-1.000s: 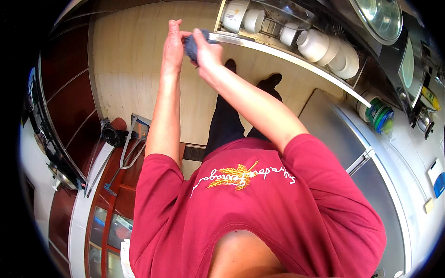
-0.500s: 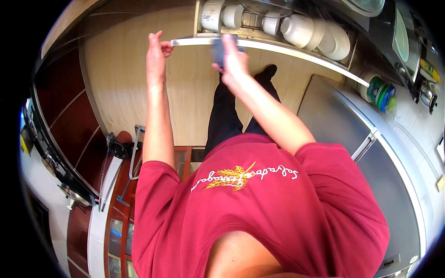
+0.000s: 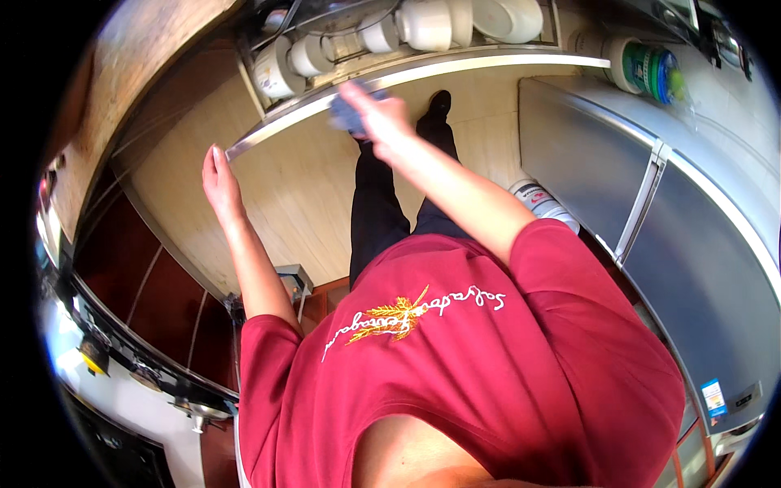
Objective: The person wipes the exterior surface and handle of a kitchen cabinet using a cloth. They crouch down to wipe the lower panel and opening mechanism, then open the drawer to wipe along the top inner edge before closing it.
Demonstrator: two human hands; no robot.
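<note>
Hands: right (image 3: 382, 122) grasping one blue cloth (image 3: 348, 120) | left (image 3: 218, 175) released | bowls (image 3: 423, 20): several

A second ago both hands met high up, close together around a dark blue-grey cloth. Since then they have parted. The left hand (image 3: 218, 180) has dropped away to the left and now rests open at the near left end of the metal rail (image 3: 439, 71) edging the dish rack (image 3: 268, 57). The right hand (image 3: 381, 122) has carried the cloth (image 3: 348, 119) to the rail's middle and presses it there. The view has swung too: the cups and bowls sit nearer the top centre, and the steel refrigerator (image 3: 691, 244) fills more of the right side.
</note>
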